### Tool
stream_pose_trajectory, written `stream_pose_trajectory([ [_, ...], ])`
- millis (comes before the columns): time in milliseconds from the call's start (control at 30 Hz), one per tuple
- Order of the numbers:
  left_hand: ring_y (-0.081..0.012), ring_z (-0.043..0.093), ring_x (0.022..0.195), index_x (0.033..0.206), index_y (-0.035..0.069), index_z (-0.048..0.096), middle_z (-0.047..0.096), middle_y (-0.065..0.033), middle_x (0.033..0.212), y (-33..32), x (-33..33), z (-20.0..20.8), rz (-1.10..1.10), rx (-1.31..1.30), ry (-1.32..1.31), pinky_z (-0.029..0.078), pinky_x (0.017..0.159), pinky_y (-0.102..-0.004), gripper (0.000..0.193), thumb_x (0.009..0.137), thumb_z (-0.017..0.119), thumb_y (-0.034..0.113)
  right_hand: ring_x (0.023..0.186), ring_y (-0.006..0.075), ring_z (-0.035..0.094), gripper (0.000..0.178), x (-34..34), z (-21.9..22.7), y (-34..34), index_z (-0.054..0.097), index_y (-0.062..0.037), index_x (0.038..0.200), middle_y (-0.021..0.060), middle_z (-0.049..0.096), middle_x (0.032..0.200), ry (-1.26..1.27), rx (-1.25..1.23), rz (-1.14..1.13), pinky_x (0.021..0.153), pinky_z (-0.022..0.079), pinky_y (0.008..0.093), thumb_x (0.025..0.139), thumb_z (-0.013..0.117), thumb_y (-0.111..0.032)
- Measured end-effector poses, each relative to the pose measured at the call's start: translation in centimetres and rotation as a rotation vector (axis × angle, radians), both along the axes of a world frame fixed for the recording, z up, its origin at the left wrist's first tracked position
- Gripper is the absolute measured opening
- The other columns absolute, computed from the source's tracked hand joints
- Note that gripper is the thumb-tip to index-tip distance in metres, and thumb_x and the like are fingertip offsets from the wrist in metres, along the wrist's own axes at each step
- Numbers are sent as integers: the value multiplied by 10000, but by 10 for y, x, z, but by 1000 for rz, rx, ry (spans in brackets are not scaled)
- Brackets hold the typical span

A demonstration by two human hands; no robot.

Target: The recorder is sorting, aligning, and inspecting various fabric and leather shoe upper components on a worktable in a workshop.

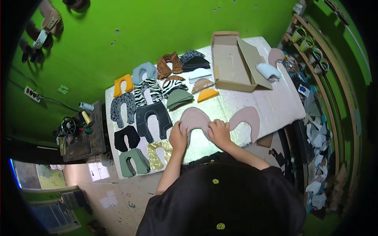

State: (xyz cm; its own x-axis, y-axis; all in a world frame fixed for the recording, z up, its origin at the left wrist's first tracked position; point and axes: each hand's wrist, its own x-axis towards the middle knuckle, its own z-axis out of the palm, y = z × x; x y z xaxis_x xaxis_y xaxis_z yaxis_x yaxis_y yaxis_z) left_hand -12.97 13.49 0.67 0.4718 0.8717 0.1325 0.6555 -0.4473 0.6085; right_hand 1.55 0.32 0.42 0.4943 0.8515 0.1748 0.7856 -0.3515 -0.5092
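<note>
At the table's near edge, I hold a pale pink U-shaped piece [195,115], perhaps of leather or fabric, with its curve pointing away from me. My left hand [178,137] is closed on its left leg, and my right hand [219,133] grips the right leg. What lies under my fingers is hidden. A second pink U-shaped piece [250,118] lies flat just right of my right hand. To the left of my left hand are a gold glittery U-shaped piece [159,151] and a stack of dark grey ones [152,114].
More U-shaped stacks, among them zebra-striped [143,92], green [134,163] and yellow ones [123,84], cover the table's left side. Half-round pieces [181,99] lie mid-table. An open cardboard box [232,65] stands at the back. A sewing machine [68,126] is at left; scraps [317,137] fill a rack at right.
</note>
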Motion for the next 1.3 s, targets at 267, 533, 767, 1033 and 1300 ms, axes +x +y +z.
stream_pose_trajectory([
  [267,-318,323,1299,1313,106,450,400,-100,1385,4,-5,-22,-334,138,288,195,1010,-596,458,884,478,264,1276,312,309,468,1,-12,-27,417,-280,1338,123,353,1381,-209,-185,106,925,253,603,893,453,-418],
  [533,-316,225,1355,1373,118,377,326,-94,1441,0,0,-11,-277,51,401,79,1040,-633,513,918,399,354,1275,298,284,512,18,-9,-57,434,-198,1318,135,355,1359,-32,-213,-68,948,195,628,860,518,-412],
  [767,-371,184,1358,1277,150,491,290,-141,1453,-17,24,7,-66,127,296,45,973,-700,433,862,485,276,1282,284,271,635,82,-13,-113,408,-119,1303,131,356,1348,-15,-273,-585,973,180,617,777,653,-378],
  [1033,-368,250,1305,1237,133,504,307,-190,1386,-71,108,20,-400,77,124,145,965,-658,481,775,581,238,1265,289,280,634,105,-1,-134,485,-53,1217,130,403,1300,57,-319,-661,994,157,605,734,693,-408],
  [1300,-369,206,1333,1281,134,473,246,-221,1430,-102,162,-8,-597,-67,368,122,981,-670,599,765,643,387,1171,236,381,393,104,4,-138,549,-145,962,46,515,1090,120,-209,-624,974,180,606,662,768,-273],
])
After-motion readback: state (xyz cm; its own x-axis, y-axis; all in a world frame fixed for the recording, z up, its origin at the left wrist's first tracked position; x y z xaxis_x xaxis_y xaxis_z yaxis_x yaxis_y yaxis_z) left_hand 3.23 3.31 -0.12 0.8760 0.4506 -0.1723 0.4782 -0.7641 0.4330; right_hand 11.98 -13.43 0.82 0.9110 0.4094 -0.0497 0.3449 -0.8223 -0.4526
